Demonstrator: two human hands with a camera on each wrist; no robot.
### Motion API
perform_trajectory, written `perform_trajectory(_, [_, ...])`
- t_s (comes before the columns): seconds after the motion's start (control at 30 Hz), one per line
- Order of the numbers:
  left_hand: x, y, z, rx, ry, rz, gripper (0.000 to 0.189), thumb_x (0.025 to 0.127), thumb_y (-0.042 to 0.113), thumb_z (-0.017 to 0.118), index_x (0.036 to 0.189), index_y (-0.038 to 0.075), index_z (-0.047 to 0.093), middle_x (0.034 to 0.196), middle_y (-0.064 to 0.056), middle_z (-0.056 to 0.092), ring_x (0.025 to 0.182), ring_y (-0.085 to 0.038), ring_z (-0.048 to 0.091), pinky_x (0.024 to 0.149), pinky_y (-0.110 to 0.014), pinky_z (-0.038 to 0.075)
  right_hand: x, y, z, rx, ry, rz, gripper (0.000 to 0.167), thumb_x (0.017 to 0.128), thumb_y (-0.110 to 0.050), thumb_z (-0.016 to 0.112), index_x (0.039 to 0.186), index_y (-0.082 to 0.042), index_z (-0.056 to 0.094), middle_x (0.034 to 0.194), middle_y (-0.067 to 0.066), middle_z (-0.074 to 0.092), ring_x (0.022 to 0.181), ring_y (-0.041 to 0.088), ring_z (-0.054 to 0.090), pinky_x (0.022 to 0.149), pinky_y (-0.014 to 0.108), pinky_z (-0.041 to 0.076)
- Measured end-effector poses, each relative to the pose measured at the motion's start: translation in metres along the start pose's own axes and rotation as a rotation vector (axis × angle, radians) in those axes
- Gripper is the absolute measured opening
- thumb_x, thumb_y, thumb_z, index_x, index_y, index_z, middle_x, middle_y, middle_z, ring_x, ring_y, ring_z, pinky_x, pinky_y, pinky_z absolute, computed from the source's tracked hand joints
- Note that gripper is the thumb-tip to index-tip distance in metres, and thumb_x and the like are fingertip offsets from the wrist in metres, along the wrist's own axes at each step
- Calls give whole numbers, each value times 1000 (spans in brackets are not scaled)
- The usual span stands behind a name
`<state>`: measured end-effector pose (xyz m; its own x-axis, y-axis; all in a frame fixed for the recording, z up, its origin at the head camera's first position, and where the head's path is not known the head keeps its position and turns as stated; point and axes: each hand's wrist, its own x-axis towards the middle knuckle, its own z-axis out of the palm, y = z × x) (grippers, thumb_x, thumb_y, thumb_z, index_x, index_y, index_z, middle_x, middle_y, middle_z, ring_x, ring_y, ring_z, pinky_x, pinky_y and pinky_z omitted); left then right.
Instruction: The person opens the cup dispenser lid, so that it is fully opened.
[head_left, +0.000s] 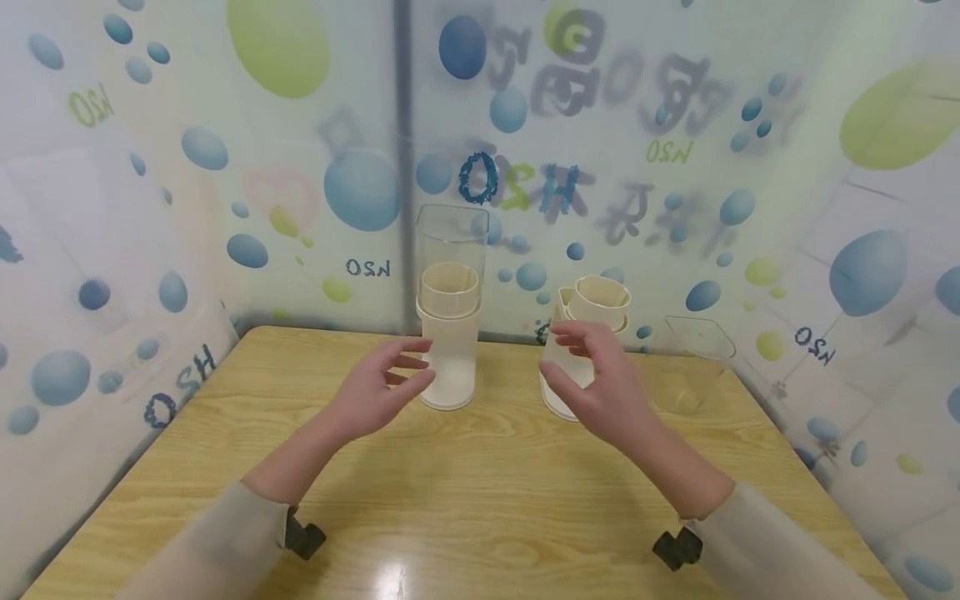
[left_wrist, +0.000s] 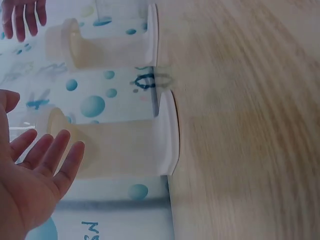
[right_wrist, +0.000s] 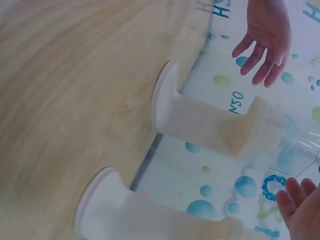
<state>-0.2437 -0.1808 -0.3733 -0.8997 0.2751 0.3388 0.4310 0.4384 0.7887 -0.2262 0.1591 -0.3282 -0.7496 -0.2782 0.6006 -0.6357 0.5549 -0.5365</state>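
Observation:
Two cream stands with flat bases and round collars stand upright near the table's back edge. Into the left stand (head_left: 453, 362) is set a tall clear container (head_left: 453, 229), rising above a cream ring. The right stand (head_left: 557, 392) has a cream cup-like ring (head_left: 602, 304) on top, sitting slightly tilted. My left hand (head_left: 378, 387) hovers by the left stand, fingers spread and relaxed, holding nothing. My right hand (head_left: 607, 379) is held in front of the right stand, hiding part of it; its fingers are loosely bent around nothing. Both palms face inward.
A second clear container (head_left: 688, 375) stands on the wooden table (head_left: 465, 500) to the right of the right stand. Printed curtains (head_left: 300, 208) with balloon-like spots close in the back and both sides. A dark vertical pole (head_left: 403, 167) shows behind the left stand.

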Motion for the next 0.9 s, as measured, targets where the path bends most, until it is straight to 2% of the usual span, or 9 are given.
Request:
perform_trajectory(0.13, [12, -7, -15, 5, 11, -34, 57, 108, 28, 71, 158, 7, 53, 158, -19, 58, 139, -40, 65, 109, -59, 57, 23, -8, 10, 36, -39, 17, 50, 102, -21, 79, 147, -6, 62, 143, 15, 62, 131, 34, 64, 113, 57, 53])
perform_trajectory(0.43, [57, -21, -32, -66, -5, -78, 86, 102, 31, 81, 170, 8, 34, 170, -22, 43, 153, -44, 50, 118, -63, 50, 77, -18, 26, 85, -67, 93, 67, 103, -37, 76, 160, -12, 50, 161, 16, 45, 143, 37, 57, 121, 57, 48])
perform_trajectory(0.57, [79, -22, -37, -87, -17, -95, 98, 97, 32, 85, 173, 14, 26, 174, -17, 37, 160, -42, 41, 121, -63, 47, 101, -24, 32, 42, -54, 75, 72, 103, -42, 75, 164, -14, 46, 167, 15, 39, 147, 36, 52, 122, 55, 47])
perform_trajectory(0.67, [93, -21, -39, -108, -43, -99, 110, 95, 32, 88, 177, 19, 16, 179, -14, 29, 165, -39, 33, 124, -63, 44, 115, -26, 36, -1, -66, 55, 75, 104, -43, 74, 167, -17, 43, 174, 14, 33, 156, 35, 42, 124, 60, 43])
perform_trajectory(0.8, [108, -19, -39, -118, -73, -90, 125, 91, 31, 91, 178, 24, 1, 184, -11, 17, 169, -38, 23, 130, -64, 35, 127, -29, 44, -50, -105, 55, 79, 104, -47, 72, 171, -22, 38, 182, 10, 23, 167, 36, 27, 128, 66, 36])
perform_trajectory(0.9, [118, -17, -38, -114, -84, -69, 129, 89, 32, 92, 178, 28, -3, 185, -9, 13, 170, -37, 20, 131, -67, 30, 134, -32, 49, -73, -118, 44, 79, 104, -49, 71, 172, -26, 36, 184, 5, 19, 168, 37, 23, 127, 68, 35])
